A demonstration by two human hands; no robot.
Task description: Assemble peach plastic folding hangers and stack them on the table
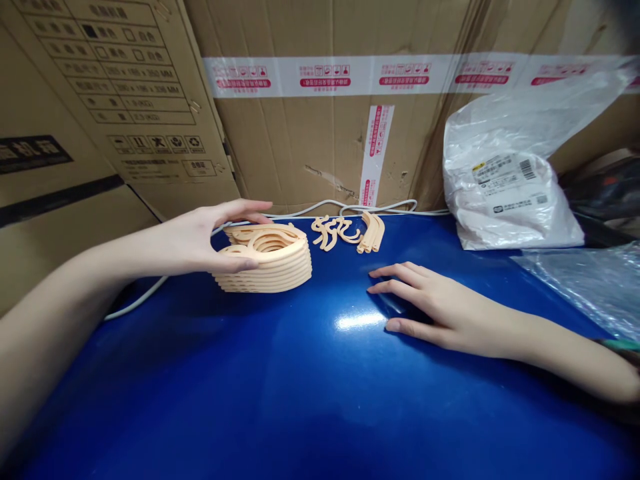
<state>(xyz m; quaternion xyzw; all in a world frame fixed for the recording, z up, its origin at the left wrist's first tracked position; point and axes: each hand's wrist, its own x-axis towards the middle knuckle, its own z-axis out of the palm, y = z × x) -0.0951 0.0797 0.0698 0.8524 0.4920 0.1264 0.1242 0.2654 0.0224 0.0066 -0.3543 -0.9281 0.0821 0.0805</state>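
Note:
My left hand [195, 237] reaches around the left end of a neat stack of peach plastic hanger parts [285, 267], thumb along the front and fingers over the back edge. The stack stands on the blue tabletop. Right of it lie loose curved hanger hooks [326, 235] and a few tube-like hanger arms [371, 233] in the same peach colour. My right hand [425, 300] rests low over the table, fingers apart and holding nothing. Its fingertips point toward the loose parts without touching them.
Cardboard boxes [280, 143] wall off the back, with another printed box [110, 87] at left. A pale cable [300, 212] runs along the back edge. At right sit a white plastic bag [510, 193] with a label and a clear plastic wrap [595, 283] on the blue tabletop [280, 400].

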